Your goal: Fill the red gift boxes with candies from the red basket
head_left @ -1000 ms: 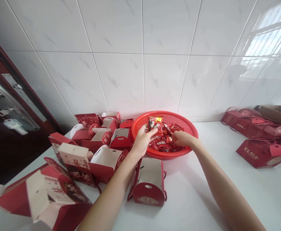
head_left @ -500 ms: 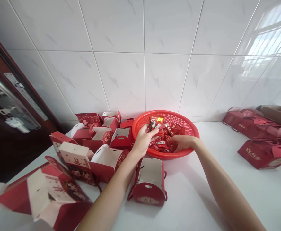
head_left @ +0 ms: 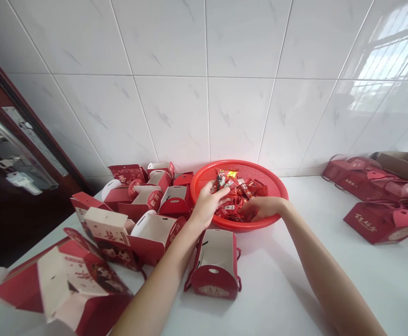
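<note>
Your right hand (head_left: 264,207) is down among the loose packets (head_left: 229,208); its fingertips are buried, so how far the fingers close, and on what, you cannot tell from here. Left hand (head_left: 205,204): thumb and fingers part-curled around a small clutch of held packets (head_left: 224,179), the lower fingers partly masked. Both your forearms run off the bottom edge. Door (head_left: 1,224) cut by the left edge; brown carton (head_left: 401,167) and the closed boxes behind the nearest one cut by the right.

Counts: one red basket (head_left: 238,227); one open box (head_left: 216,282) just in front of it, between your forearms; one nearer closed box (head_left: 371,224) standing forward of the row at right. Left cluster of boxes (head_left: 148,233): roughly ten, overlapping, no firm figure. Held packets: at least two. Loose ones: too jumbled to count.

Packets: small, glossy, red wrappers, some with white printed panels, lettering too small to read. They lie heaped in the basket's bowl, yours in the left hand raised over its left side; one there shows a bright yellow patch and dark print.
</note>
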{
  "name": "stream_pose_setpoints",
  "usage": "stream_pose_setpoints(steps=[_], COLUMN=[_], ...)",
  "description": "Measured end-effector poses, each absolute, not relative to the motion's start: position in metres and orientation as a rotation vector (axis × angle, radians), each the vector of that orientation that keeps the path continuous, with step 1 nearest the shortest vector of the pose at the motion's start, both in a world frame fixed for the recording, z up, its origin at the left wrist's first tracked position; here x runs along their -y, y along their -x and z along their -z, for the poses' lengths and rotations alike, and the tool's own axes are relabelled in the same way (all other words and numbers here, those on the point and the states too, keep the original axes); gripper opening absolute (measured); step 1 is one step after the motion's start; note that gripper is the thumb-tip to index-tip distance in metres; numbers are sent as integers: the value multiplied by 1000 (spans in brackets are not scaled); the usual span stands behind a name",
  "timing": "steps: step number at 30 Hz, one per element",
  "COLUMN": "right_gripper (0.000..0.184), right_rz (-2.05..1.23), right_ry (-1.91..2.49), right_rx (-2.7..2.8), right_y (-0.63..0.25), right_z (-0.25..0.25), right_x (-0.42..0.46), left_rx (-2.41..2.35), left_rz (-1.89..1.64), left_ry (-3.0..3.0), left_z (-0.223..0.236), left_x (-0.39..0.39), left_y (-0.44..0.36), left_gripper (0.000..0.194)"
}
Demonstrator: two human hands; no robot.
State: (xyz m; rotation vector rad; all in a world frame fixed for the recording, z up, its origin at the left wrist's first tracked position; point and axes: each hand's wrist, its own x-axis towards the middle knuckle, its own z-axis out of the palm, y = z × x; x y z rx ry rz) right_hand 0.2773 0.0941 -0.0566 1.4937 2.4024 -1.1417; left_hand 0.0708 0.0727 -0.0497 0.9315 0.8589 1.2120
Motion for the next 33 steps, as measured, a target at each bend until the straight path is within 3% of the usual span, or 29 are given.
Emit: stream_pose_setpoints(steps=[10, 15, 18, 26, 33], right_gripper=[50, 77, 81, 53, 21], right_rz=[1113, 931, 967, 1057, 1252], right_ry=[-1672, -1669, -1624, -1433, -1590], right_rx=[-2560, -2377, -2377, -2521, -2622], right_y=[-278, -277, -277, -276, -280], right_z=[60, 58, 58, 57, 60], right_x=[-97, -95, -94, -94, -98], left_rx=[-821, -829, -830, -824, -822], left_rz=[-1236, -1218, -1209, -1200, -1221], left_ry=[-944, -944, -957, -966, -964], left_z=[51, 52, 53, 52, 52], left_x=[-76, -76, -76, -75, -76], left_y=[-70, -70, -70, -69, -69], left_gripper=[22, 26, 27, 24, 23])
